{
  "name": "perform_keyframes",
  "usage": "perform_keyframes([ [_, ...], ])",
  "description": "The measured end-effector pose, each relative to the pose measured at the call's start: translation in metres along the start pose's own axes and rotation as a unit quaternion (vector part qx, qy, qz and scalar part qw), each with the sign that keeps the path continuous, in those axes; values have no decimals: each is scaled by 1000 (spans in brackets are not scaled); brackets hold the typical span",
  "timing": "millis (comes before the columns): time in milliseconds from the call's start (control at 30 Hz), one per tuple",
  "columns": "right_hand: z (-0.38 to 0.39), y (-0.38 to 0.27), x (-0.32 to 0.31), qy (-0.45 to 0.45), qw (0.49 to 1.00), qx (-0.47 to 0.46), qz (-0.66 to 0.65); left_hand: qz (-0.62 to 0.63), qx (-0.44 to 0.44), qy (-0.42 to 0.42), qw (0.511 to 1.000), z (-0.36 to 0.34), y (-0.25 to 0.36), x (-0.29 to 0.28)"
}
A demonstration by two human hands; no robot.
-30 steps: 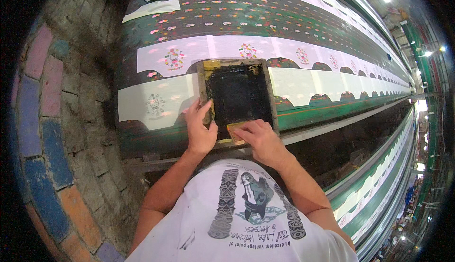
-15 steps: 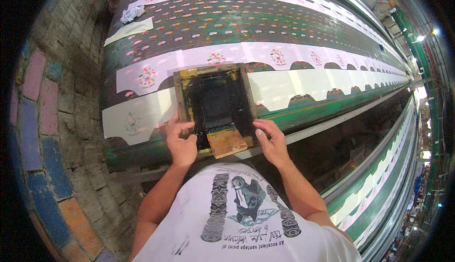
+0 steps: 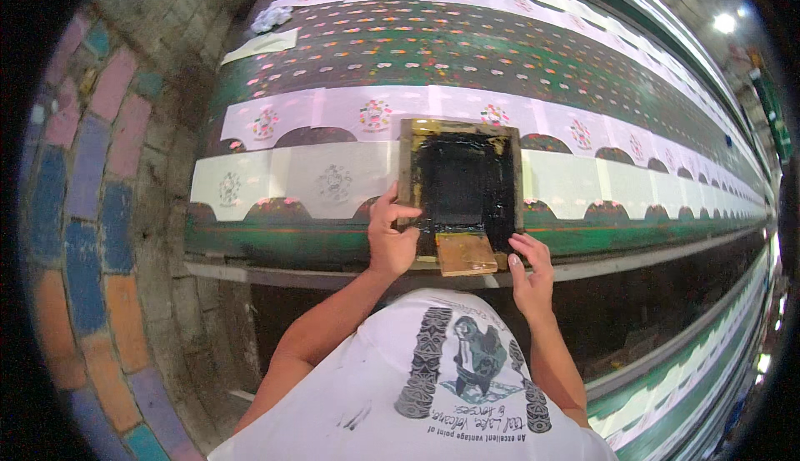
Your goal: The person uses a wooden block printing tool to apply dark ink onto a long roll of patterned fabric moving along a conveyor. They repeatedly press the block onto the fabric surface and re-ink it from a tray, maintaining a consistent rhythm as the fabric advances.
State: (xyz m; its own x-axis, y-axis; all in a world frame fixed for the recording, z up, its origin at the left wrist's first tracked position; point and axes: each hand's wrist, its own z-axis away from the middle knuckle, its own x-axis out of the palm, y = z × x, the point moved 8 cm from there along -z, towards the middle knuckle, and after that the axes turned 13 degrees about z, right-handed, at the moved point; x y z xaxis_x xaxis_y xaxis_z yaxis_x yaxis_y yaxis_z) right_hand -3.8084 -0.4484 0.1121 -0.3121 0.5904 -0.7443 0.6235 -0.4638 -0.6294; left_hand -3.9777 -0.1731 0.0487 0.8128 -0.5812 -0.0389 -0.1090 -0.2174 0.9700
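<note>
left hand (image 3: 390,240): fingers clamped on the near left corner of the printing screen frame (image 3: 460,184), thumb on top
right hand (image 3: 530,268): fingers together, tips at the frame's near right corner; grip cannot be told
frame: flat on the white cloth strip (image 3: 283,179), centre of the picture, black ink inside
wooden squeegee (image 3: 465,254): at the frame's near edge, between the 2 hands
risk: I judge an uneven lift by 1 hand could drag the frame and smear wet ink on the cloth
</note>
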Motion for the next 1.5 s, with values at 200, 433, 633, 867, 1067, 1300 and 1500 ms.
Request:
perform_keyframes([
  [200, -13, -31, -9, -64, 981, -178, 34, 30, -22, 9, 999, 1, -13, 17],
  [433, -30, -87, 20, -154, 932, -309, 111, 61, -60, 20, 996, 0, -37, 15],
  [633, -44, -92, 33, -214, 906, -325, 168, 3, -74, 8, 997, 0, -24, 15],
  [867, -118, -83, 45, -346, 877, -293, 157, -55, -74, -24, 996, -5, -7, 15],
  [1067, -199, -68, 74, -255, 913, -264, 178, -300, 75, -129, 942, -24, 51, 15],
  [1300, -220, -57, 90, -204, 932, -222, 200, -360, 90, -166, 914, -39, 61, 26],
  [1500, -169, -73, 78, -214, 916, -265, 212, -366, 98, -169, 910, -43, 57, 26],
])
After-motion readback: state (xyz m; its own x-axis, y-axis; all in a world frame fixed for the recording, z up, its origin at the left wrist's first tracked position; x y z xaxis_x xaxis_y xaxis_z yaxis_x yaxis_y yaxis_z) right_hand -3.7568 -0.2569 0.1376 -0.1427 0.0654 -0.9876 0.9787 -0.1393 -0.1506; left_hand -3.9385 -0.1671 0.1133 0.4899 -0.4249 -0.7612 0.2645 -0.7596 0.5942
